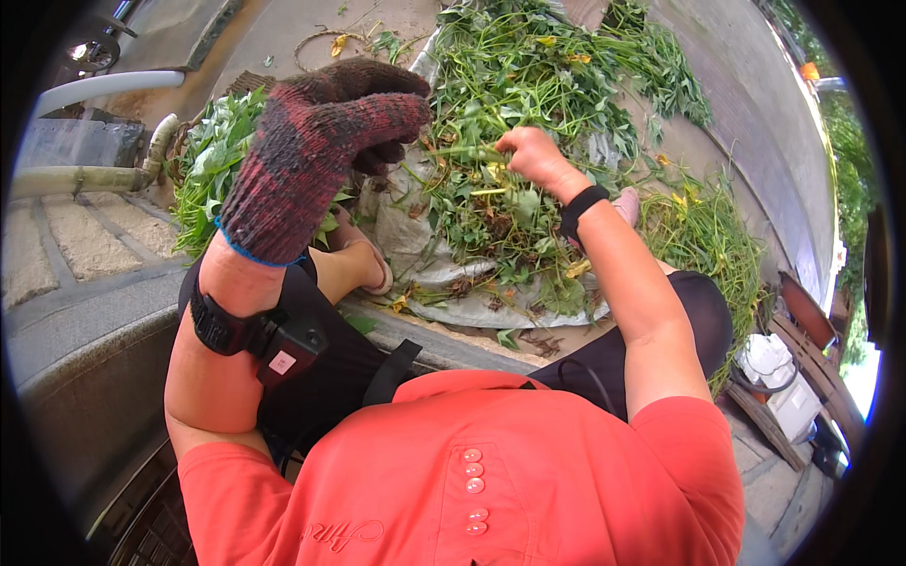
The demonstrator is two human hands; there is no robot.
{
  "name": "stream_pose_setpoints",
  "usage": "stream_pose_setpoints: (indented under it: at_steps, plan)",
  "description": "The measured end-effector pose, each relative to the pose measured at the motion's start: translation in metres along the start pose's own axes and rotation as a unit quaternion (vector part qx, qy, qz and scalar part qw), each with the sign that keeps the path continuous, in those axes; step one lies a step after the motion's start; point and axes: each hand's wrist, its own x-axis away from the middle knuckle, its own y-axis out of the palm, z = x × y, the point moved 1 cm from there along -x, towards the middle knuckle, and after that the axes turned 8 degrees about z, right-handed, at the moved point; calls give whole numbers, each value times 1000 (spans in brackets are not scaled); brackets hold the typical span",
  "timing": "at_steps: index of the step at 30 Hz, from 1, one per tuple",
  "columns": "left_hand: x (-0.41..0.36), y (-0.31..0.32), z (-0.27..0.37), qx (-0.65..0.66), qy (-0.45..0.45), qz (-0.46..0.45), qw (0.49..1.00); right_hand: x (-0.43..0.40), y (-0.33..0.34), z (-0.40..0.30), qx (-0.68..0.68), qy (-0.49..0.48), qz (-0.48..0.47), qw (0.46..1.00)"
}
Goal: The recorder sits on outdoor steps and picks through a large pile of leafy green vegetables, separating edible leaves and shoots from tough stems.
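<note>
My left hand (340, 117) wears a dark red and black knitted glove with a blue cuff edge. Its fingers curl inward above the greenery, and whether they grip anything is hidden. My bare right hand (539, 159), with a black wristband, pinches a green stem (467, 151) that stretches left towards the glove. Below both hands, a heap of leafy green vines (524, 92) with some yellow leaves lies on a whitish plastic sheet (400, 226). Wilted leaves and brown bits (495, 226) are mixed into its nearer part.
Bunched green leaves (226, 141) stand left of my legs, beside a pale pipe (92, 178) and stone blocks (88, 237). Thin green stems (708, 240) are piled at right. White bags (775, 382) sit by planks further right. A looped cord (318, 39) lies on the ground ahead.
</note>
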Motion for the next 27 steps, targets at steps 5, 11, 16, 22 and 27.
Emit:
stream_pose_setpoints:
  at_steps: [5, 11, 16, 22, 27]
  plan:
    - [-5, 8, -9, -2, -93, -3, 996, 18, -88, -40, -113, 62, 45, 991]
    - [-6, 25, -13, -71, -15, -3, 997, 99, -147, -109, -212, -2, 173, 962]
    - [-8, 60, -21, -83, 127, 45, 987, 145, -155, -135, -249, -48, 176, 951]
    - [-1, 87, -17, -63, 111, -152, 980, 152, -143, -131, -266, -121, 172, 941]
    - [-15, 79, -33, 70, -152, -97, 981, 148, -140, -109, -451, 50, 215, 865]
